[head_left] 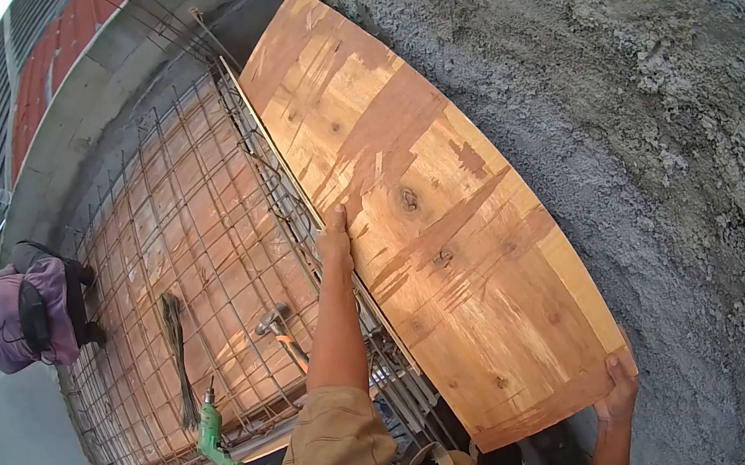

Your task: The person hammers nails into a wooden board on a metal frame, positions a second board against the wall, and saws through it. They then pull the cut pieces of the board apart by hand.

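A long plywood panel [452, 228] stands tilted against the rough cement wall, its near end low in the view. My left hand [333, 234] grips the panel's left edge around mid-length, with the thumb on its face. At the lower right corner, my right hand [617, 388] holds the near end, fingers on the face. Left of the panel, a hammer [275, 321] with an orange and black handle lies on the rebar grid [192, 224]. A green drill [213, 438] rests at the grid's near edge, below a bundle of dark wire [178, 356].
A co-worker [31, 303] in a purple top bends over the grid's left side. The rough cement wall [607, 91] runs along the right. Rebar ends stick up at the far corner beside a low block wall [91, 103]. More bars lie beneath the panel's left edge.
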Available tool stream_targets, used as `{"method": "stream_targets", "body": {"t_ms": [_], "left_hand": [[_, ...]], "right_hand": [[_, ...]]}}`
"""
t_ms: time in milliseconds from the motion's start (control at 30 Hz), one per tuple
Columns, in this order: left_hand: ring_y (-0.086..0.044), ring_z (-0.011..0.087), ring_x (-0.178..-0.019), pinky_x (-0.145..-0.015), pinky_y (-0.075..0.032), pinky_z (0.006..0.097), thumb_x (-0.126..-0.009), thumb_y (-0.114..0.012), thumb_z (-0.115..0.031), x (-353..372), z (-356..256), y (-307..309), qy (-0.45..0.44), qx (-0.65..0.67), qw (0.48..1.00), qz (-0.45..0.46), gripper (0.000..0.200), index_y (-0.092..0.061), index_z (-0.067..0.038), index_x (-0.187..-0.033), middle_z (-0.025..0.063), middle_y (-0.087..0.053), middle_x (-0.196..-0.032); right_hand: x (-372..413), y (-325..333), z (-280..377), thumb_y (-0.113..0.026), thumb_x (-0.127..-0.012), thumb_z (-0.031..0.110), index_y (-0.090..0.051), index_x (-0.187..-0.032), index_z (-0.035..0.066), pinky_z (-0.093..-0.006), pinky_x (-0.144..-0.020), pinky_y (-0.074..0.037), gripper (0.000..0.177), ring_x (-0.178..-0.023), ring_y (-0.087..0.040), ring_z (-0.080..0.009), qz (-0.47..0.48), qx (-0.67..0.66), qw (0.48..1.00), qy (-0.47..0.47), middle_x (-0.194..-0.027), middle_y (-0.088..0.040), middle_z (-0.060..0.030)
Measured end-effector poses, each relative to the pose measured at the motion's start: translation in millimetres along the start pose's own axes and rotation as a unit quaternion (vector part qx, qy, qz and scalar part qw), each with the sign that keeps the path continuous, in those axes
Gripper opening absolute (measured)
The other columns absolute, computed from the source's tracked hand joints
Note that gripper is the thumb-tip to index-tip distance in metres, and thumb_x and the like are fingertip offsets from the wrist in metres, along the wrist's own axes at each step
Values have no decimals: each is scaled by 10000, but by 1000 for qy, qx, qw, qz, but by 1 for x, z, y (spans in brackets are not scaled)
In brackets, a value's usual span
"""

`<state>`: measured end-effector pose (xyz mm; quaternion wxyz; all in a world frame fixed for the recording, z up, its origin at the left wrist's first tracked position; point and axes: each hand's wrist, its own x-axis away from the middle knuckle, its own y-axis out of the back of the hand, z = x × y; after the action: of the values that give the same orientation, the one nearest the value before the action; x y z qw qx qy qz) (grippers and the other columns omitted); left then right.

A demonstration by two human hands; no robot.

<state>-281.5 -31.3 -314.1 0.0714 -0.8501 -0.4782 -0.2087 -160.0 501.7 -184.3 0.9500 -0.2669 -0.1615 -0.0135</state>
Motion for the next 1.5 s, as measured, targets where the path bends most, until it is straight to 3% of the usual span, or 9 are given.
{"method": "stream_targets", "body": {"t_ms": [200,333,633,900,1000,1200,1267,1400,1500], "left_hand": [[-656,262,-1066,-918,-524,355,-933,-734,-420,45,-34,-2,7,-2,1000,13,619,-610,74,-1284,169,-671,-1231],[-672,239,-968,-843,-534,349,-946,-720,-410,-9,20,6,-12,71,995,70,540,-665,65,-1195,163,-703,-1126],[-656,256,-1029,-892,-522,369,-939,-721,-427,-12,26,7,-13,32,997,71,591,-634,63,-1259,177,-686,-1178],[-676,242,-984,-858,-549,370,-1024,-611,-342,-31,42,3,-24,0,997,68,453,-606,43,-1263,151,-700,-1137],[-638,295,-1125,-957,-498,378,-983,-653,-419,-12,26,3,2,0,997,73,585,-590,65,-1305,199,-657,-1255],[-675,227,-987,-855,-553,348,-993,-664,-329,-3,16,2,2,32,997,66,483,-595,34,-1304,140,-691,-1178],[-674,222,-978,-852,-553,347,-992,-668,-317,7,10,3,4,56,996,70,470,-602,33,-1299,135,-692,-1173],[-660,204,-970,-846,-541,338,-986,-676,-332,3,14,3,-7,54,996,72,470,-625,36,-1274,134,-695,-1156],[-653,201,-985,-861,-532,340,-978,-681,-368,10,7,5,-10,13,998,54,496,-634,35,-1263,130,-697,-1144]], "right_hand": [[-8,9,-5,-662,-919,123,-440,-1450,-63,-451,-1078,-460,605,-1252,-569,-318,-29,26,999,-3,-1382,-561,-192],[0,8,-1,-653,-931,118,-491,-1403,-61,-454,-1038,-493,530,-1191,-608,-322,-66,29,997,-20,-1327,-595,-181],[-7,22,-10,-632,-962,140,-524,-1364,-53,-445,-1010,-511,459,-1166,-618,-313,-87,36,995,-15,-1284,-615,-165],[-2,15,-1,-621,-978,147,-523,-1365,-48,-443,-1015,-504,444,-1175,-611,-305,-74,63,994,-41,-1301,-607,-157],[-1,12,0,-635,-968,127,-508,-1388,-38,-436,-1052,-483,469,-1221,-588,-302,-36,33,998,-28,-1343,-593,-150],[-2,22,9,-642,-969,163,-474,-1394,-71,-448,-1054,-478,513,-1250,-569,-318,-14,21,999,-40,-1372,-558,-190],[-4,7,36,-660,-962,187,-494,-1382,-69,-438,-1040,-488,519,-1204,-602,-312,83,-37,993,-78,-1344,-582,-185],[-38,-10,83,-697,-941,208,-563,-1298,-70,-410,-971,-534,472,-1059,-679,-281,211,191,946,-153,-1197,-674,-154],[-74,-30,86,-696,-925,134,-646,-1138,-68,-351,-822,-554,297,-880,-682,-194,172,420,874,-173,-990,-716,-103]]}}
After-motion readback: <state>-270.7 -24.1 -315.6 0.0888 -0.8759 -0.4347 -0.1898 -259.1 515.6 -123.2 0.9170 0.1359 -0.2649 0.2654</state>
